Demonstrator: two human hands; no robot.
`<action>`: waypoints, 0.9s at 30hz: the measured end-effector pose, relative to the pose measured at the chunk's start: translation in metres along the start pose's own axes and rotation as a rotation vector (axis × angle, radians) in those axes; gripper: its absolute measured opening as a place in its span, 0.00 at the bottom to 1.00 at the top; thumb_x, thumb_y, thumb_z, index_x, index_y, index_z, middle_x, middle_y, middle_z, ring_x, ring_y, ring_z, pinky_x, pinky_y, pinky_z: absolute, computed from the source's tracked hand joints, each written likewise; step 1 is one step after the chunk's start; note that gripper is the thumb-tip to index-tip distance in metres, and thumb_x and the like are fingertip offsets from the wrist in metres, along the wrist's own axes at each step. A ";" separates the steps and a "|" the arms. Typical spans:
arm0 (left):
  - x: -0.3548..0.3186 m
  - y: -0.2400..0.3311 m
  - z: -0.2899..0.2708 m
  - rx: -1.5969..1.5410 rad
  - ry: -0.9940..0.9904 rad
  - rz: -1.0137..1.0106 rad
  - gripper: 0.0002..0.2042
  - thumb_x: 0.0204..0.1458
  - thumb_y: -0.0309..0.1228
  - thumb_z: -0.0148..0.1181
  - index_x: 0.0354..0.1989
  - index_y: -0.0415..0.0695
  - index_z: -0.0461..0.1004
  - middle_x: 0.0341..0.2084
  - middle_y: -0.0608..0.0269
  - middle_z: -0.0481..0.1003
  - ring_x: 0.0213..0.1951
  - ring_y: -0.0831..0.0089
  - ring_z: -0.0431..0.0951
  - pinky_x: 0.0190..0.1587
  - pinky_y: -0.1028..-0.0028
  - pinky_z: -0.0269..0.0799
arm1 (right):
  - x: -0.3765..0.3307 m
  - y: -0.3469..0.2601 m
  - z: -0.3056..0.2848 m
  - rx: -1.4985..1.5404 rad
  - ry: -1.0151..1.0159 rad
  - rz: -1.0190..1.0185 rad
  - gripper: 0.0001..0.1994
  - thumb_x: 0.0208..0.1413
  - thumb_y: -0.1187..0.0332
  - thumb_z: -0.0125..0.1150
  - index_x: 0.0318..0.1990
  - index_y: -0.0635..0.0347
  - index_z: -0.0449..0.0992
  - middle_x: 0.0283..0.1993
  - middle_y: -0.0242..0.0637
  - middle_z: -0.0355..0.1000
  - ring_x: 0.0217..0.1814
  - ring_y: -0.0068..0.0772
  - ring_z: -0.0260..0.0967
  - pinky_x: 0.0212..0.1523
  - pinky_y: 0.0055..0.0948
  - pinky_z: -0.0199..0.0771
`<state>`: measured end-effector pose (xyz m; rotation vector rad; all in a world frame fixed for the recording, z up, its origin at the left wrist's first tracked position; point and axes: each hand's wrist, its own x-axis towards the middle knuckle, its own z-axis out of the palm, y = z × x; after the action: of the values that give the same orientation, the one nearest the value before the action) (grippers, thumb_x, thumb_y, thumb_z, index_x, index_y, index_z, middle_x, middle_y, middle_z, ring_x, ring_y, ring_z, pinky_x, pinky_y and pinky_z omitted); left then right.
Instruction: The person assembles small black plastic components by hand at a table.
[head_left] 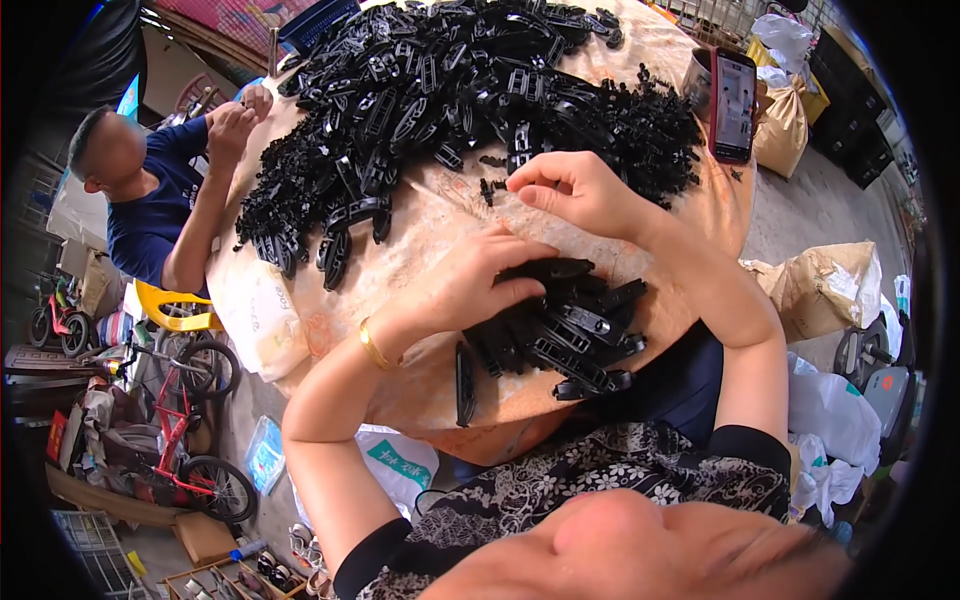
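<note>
My left hand (pixel 475 275) is closed at the near edge of the round table, thumb and fingers around a long black plastic piece (pixel 560 268). Beneath and beside it lies a small heap of similar slotted, curved black pieces (pixel 570 335). One such piece (pixel 465 385) stands apart, left of the heap. My right hand (pixel 575 195) is farther forward, thumb and index finger pinched together. Its tips are right beside a few tiny black plastic pieces (pixel 487 191) on the cloth; whether they grip one is hidden.
A large mound of black plastic pieces (pixel 400 100) covers the table's far side, with tiny pieces (pixel 645 140) heaped at the right. A phone (pixel 733 105) stands upright at the right edge. Across the left side sits another person (pixel 160 190). A plastic bag (pixel 262 320) hangs over the left edge.
</note>
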<state>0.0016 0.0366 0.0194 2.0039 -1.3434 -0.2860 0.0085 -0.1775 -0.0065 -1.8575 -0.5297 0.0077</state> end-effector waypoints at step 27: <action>0.003 -0.034 -0.014 -0.055 0.454 -0.356 0.13 0.49 0.24 0.60 0.42 0.39 0.67 0.30 0.66 0.74 0.25 0.85 0.69 0.25 0.82 0.66 | -0.013 0.004 0.024 -0.887 0.091 -0.205 0.10 0.43 0.71 0.62 0.35 0.60 0.72 0.34 0.39 0.67 0.40 0.40 0.65 0.42 0.34 0.69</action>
<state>0.0353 0.0470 0.0083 2.0929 -0.6914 -0.0198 -0.0082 -0.1615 -0.0219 -2.6277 -0.7257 -0.5217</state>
